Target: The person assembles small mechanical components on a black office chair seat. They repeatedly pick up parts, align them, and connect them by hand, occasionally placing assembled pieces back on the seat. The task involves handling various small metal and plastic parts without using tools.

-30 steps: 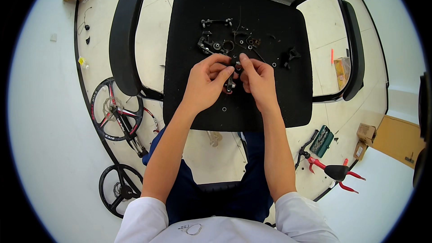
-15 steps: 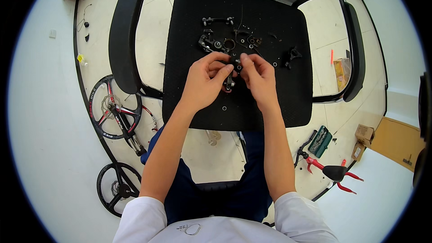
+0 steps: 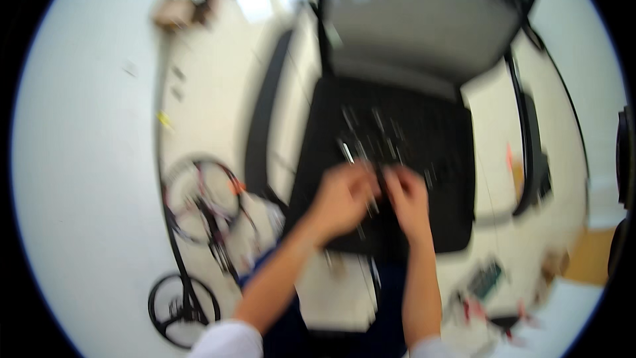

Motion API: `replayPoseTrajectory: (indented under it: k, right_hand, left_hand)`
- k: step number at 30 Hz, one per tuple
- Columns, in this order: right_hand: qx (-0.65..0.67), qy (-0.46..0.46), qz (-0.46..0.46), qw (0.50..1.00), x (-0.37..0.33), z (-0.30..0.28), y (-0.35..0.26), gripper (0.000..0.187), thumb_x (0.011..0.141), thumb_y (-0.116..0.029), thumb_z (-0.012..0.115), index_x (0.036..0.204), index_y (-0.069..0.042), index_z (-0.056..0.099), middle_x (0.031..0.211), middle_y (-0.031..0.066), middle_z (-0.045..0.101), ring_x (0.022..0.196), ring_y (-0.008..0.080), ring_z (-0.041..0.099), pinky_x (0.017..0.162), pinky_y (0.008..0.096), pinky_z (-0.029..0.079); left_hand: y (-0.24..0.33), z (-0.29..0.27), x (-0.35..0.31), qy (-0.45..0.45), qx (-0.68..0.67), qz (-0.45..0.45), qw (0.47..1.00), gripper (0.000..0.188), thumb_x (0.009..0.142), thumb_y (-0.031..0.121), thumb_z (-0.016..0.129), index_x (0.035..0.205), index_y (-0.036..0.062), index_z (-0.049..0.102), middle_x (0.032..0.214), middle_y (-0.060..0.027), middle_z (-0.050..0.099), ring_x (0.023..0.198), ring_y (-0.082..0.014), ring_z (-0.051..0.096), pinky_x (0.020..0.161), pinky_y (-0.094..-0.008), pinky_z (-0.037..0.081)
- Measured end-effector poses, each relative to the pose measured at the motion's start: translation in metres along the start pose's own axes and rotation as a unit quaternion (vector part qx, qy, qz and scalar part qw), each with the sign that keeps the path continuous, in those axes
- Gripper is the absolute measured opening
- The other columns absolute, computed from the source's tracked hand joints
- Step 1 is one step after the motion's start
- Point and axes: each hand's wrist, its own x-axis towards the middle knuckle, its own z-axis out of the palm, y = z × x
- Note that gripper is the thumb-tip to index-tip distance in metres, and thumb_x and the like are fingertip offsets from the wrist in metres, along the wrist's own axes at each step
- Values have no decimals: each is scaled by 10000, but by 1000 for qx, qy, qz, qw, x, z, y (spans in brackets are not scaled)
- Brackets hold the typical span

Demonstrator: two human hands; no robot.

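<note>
My left hand (image 3: 344, 195) is over the near part of the black chair seat (image 3: 440, 225), fingers closed around a small black-and-silver metal part. Only a bright streak of that part shows below the fingers, and its exact kind is blurred. Close by on the right, my right hand (image 3: 409, 199) has its thumb and fingers bent together near the same part. Whatever it pinches is too smeared to make out. Beyond both hands, several loose metal bike parts (image 3: 371, 136) lie on the seat as blurred streaks.
The chair's mesh back (image 3: 424, 20) rises at the far side, with an armrest (image 3: 265, 113) to the left. Wheels, one a black three-spoke wheel (image 3: 156, 305), are at the left wall. A green case (image 3: 485, 280) and a red-and-black bike part (image 3: 503, 320) lie lower right.
The whole view has shifted and blurred: the chair and hands now appear lower and farther right, and more of the chair back shows. Both hands stay close together over the seat.
</note>
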Motion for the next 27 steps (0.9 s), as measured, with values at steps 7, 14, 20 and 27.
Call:
replayPoseTrajectory:
  k: [7,14,20,27]
  right_hand:
    - [56,37,-30,997,-30,-12,15,80,856,11,694,932,9,672,728,-30,598,659,28,517,599,190,402]
    - [-50,53,-88,993,-27,-9,-2,67,832,8,696,888,6,659,707,-30,564,653,17,476,576,193,375]
    - [14,26,5,1000,-17,-11,9,275,991,-200,555,829,13,614,716,23,595,665,83,525,610,266,414]
    - [1,3,3,1000,-20,-14,14,323,1024,-234,502,829,12,581,673,43,552,639,83,499,574,281,402]
  left_hand:
    - [7,11,-16,-82,-217,-185,955,266,967,130,614,1176,-32,594,858,-91,688,689,-139,670,513,-268,549]
    - [14,2,-9,-93,-261,-222,935,274,952,165,639,1144,-30,620,867,-107,696,645,-167,678,485,-256,533]
    - [20,3,-11,-80,-246,-200,945,281,946,116,644,1172,-29,563,877,-131,706,654,-178,688,512,-281,554]
    - [8,14,-11,-50,-158,-118,979,258,915,82,664,1142,-28,617,839,-83,696,713,-131,669,511,-281,571]
